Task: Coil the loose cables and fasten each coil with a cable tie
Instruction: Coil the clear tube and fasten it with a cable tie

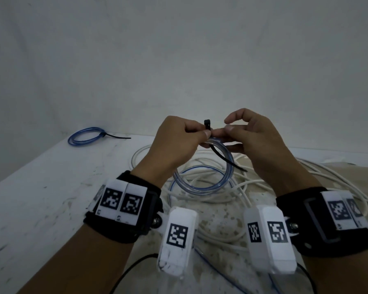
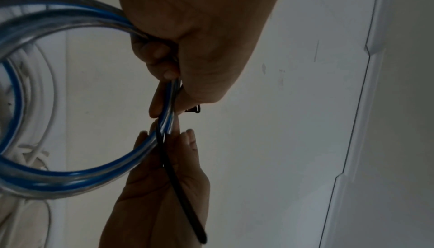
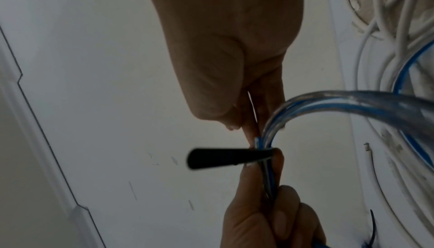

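Note:
Both hands hold a coil of clear tubing with a blue core [image 1: 201, 190] above the table. My left hand [image 1: 203, 135] grips the top of the coil [image 2: 70, 177], fingers curled round the strands. A black cable tie [image 1: 223, 159] wraps the coil at that spot. Its head [image 1: 207, 123] sticks up and its loose tail [image 3: 223, 157] hangs free toward the right. My right hand [image 1: 226, 129] pinches the coil [image 3: 352, 101] right beside the tie, thumb and fingertip meeting the left thumb. The tail [image 2: 180, 196] runs across the right palm without being held.
A blue coil [image 1: 85, 136] fastened with a black tie lies at the table's back left. A tangle of loose white cables [image 1: 225, 201] and a thin blue cable [image 1: 200, 168] covers the table under the hands. A grey wall stands close behind.

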Available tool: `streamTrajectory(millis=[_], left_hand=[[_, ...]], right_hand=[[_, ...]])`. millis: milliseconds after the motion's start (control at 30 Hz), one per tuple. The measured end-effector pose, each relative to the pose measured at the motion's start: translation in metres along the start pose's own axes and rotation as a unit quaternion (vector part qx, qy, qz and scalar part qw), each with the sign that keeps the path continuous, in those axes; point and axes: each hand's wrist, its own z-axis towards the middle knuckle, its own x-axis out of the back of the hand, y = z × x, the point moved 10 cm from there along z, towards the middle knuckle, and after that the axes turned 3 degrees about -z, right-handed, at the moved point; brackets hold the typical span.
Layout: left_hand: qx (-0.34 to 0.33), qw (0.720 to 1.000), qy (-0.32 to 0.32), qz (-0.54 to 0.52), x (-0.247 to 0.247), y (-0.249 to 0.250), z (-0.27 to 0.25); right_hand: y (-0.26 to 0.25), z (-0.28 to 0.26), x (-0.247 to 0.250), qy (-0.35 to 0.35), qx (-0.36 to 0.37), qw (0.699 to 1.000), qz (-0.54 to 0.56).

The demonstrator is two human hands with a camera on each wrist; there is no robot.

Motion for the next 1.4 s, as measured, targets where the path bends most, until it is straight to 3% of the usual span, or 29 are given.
streamTrajectory(millis=[133,200,267,400,500,567,667,933,1000,1133,1400], left_hand=[[0.023,0.997,0.044,-0.051,0.02,-0.005,0.003],[0.041,0.994,0.064,-0.08,0.028,-0.009,0.004],[0.058,0.991,0.079,-0.087,0.032,-0.014,0.004],[0.071,0.992,0.072,-0.077,0.027,-0.018,0.004],[0.072,0.993,0.052,-0.073,0.017,-0.016,0.003],[0.075,0.994,0.039,-0.064,0.011,-0.016,0.002],[0.084,0.995,0.023,-0.057,0.0,-0.016,-0.002],[0.106,0.993,0.022,-0.035,-0.01,-0.025,-0.005],[0.112,0.993,0.03,-0.037,-0.007,-0.027,-0.006],[0.116,0.992,0.039,-0.039,0.0,-0.025,-0.005],[0.132,0.989,0.049,-0.042,0.004,-0.031,-0.005]], right_hand=[[-0.002,-0.001,-0.021,-0.086,0.015,0.996,-0.019],[-0.007,-0.003,-0.03,-0.103,0.069,0.984,-0.127],[-0.014,-0.006,-0.036,-0.083,0.131,0.962,-0.224],[-0.033,-0.009,-0.029,0.031,0.212,0.957,-0.193],[-0.033,-0.007,-0.019,0.089,0.195,0.965,-0.152],[-0.027,-0.005,-0.019,0.104,0.17,0.955,-0.218],[-0.02,-0.001,-0.027,0.087,0.142,0.914,-0.37],[-0.012,-0.001,-0.034,0.027,0.07,0.858,-0.508],[-0.017,-0.001,-0.03,0.045,0.093,0.858,-0.503],[-0.034,-0.007,-0.013,0.128,0.165,0.888,-0.409],[-0.036,-0.008,-0.019,0.108,0.179,0.898,-0.387]])
